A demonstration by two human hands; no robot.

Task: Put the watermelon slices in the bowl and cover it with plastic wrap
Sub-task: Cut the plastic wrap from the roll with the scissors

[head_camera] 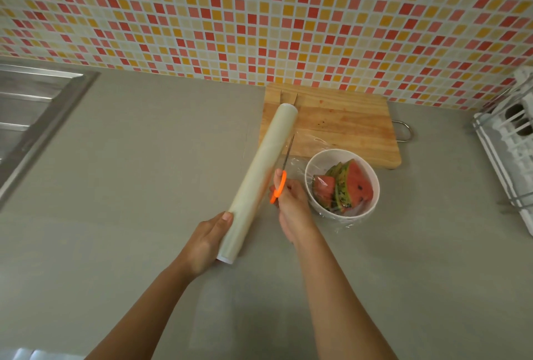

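Note:
A white bowl stands on the grey counter and holds several watermelon slices. Clear plastic wrap lies over the bowl and stretches left to a long roll of wrap. My left hand grips the near end of that roll, which slants up toward the cutting board. Just left of the bowl, my right hand holds orange-handled scissors. Their blades point away from me along the wrap, between roll and bowl.
A wooden cutting board lies behind the bowl against the tiled wall. A steel sink is at the far left. A white dish rack stands at the right edge. Bare counter spreads in front of me.

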